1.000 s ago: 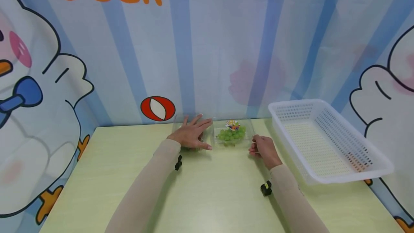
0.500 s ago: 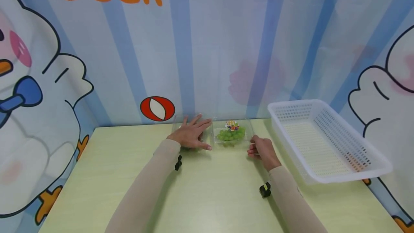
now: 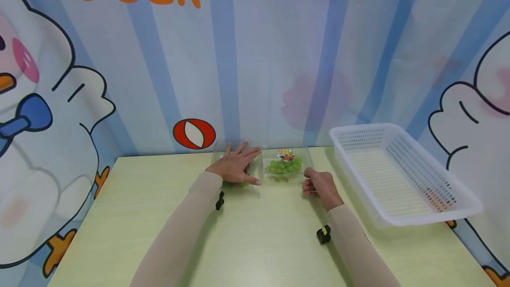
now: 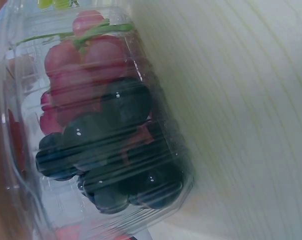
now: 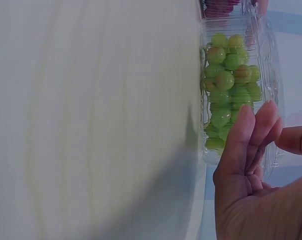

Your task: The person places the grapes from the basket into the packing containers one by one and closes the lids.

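Two clear plastic boxes stand side by side at the table's back edge. The left box [image 4: 33,105] contains red grapes [image 4: 73,90] and dark grapes [image 4: 98,145]. My left hand [image 3: 236,166] rests on its top with fingers spread, hiding most of it in the head view. In the right box [image 3: 307,156] lie green grapes [image 3: 284,166], under a colourful sticker [image 3: 286,155] on the lid. My right hand [image 3: 322,186] is at this box's front right corner, fingers loosely bent, thumb apart from them in the right wrist view [image 5: 251,165]. Nothing shows in its grasp.
A white perforated plastic basket [image 3: 354,180] stands at the right of the table [image 3: 255,242]. Behind the boxes hangs a blue striped curtain [image 3: 259,56] with cartoon ducks and a red ball [image 3: 194,133] printed on it.
My right hand has slid slightly to the left along the front of the green grape box. The left hand has stayed in place on its box.
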### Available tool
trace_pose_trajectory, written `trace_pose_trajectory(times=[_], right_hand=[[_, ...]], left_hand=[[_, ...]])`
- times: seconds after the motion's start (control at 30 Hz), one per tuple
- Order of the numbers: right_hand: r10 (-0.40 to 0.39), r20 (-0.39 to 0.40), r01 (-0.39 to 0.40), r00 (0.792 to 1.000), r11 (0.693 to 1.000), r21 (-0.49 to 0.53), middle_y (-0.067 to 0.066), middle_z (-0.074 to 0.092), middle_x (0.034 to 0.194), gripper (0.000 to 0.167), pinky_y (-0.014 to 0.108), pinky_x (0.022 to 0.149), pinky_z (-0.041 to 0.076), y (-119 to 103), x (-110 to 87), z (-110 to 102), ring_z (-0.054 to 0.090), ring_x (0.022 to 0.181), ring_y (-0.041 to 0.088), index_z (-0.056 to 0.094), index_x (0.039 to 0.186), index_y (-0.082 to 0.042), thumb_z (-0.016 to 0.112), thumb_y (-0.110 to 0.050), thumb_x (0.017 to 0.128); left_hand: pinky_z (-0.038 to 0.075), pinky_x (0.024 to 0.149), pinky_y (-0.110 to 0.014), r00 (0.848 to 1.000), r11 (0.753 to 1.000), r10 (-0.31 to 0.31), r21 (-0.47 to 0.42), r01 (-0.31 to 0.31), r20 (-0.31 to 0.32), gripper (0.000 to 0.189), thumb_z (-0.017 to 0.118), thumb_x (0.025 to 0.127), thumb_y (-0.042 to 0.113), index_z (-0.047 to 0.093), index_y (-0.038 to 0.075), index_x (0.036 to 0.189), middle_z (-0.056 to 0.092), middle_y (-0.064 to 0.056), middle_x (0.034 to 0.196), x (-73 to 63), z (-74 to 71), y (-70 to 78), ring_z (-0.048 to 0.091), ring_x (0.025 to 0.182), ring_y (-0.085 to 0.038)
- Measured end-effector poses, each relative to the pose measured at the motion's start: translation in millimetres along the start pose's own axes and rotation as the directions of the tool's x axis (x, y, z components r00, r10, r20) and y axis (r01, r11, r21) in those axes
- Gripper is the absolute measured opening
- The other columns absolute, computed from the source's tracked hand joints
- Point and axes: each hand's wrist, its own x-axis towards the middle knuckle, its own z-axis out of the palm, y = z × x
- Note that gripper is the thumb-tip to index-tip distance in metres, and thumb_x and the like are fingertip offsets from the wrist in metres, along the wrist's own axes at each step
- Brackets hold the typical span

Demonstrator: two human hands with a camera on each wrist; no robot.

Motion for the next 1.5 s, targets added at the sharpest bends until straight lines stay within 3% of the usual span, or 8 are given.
trace_pose_trajectory(times=[0.87, 1.5], right_hand=[[0.01, 0.032, -0.011, 0.999, 0.999, 0.044, 0.003, 0.068, 0.079, 0.049, 0.025, 0.064, 0.058, 4, -2.3, 13, 0.067, 0.061, 0.01, 0.063, 0.128, 0.007, 0.062, -0.03, 0.096], [0.023, 0.002, -0.023, 1.0, 0.991, 0.134, -0.001, 0.065, 0.069, 0.034, 0.025, 0.06, 0.058, 6, -2.5, 23, 0.063, 0.057, 0.008, 0.065, 0.111, 0.005, 0.064, -0.02, 0.089]], left_hand=[[0.002, 0.118, -0.072, 1.0, 1.0, 0.003, 0.014, -0.002, -0.015, 0.103, 0.055, 0.085, 0.08, 0.018, 0.026, 0.164, 0.017, 0.003, 0.171, -1.6, -2.8, 1.6, 0.004, 0.158, -0.033], [0.001, 0.118, -0.072, 1.0, 1.0, 0.004, 0.015, -0.004, -0.009, 0.104, 0.055, 0.085, 0.081, 0.016, 0.026, 0.165, 0.016, 0.004, 0.171, -0.4, -1.1, 0.0, 0.003, 0.158, -0.031]])
